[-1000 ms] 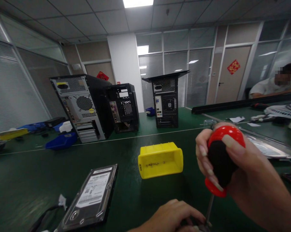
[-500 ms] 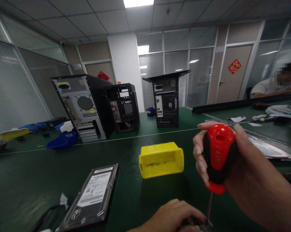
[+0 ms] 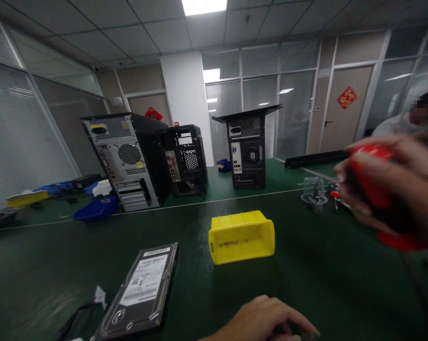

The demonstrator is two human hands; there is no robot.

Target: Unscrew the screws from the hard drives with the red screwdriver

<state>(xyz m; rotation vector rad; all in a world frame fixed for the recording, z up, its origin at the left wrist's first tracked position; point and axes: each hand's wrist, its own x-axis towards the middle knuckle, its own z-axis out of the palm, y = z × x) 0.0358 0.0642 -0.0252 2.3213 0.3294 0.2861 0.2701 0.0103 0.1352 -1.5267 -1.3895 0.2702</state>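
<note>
My right hand [image 3: 418,166], blurred by motion, is wrapped round the red and black handle of a screwdriver [image 3: 372,177] at the right side. Its shaft shows only as a faint smear below. At the bottom edge my left hand [image 3: 263,316] has its fingers bent inward over something small and dark, mostly cut off by the frame. A yellow bin [image 3: 242,258] with several tiny screws [image 3: 230,244] in it lies just beyond my left hand. To the left, a hard drive [image 3: 141,289] rests label up on the green table.
Three computer cases stand at the back: a silver-backed one [image 3: 129,156], a black one [image 3: 187,161] and another black one [image 3: 247,151]. A blue bin [image 3: 96,208] sits at left. A clear-domed device [image 3: 315,194] stands at right, with a person [image 3: 395,125] behind.
My right hand has lifted the screwdriver up and to the right, away from my left hand. The clear-domed device has come into sight. My left hand stays almost in place.
</note>
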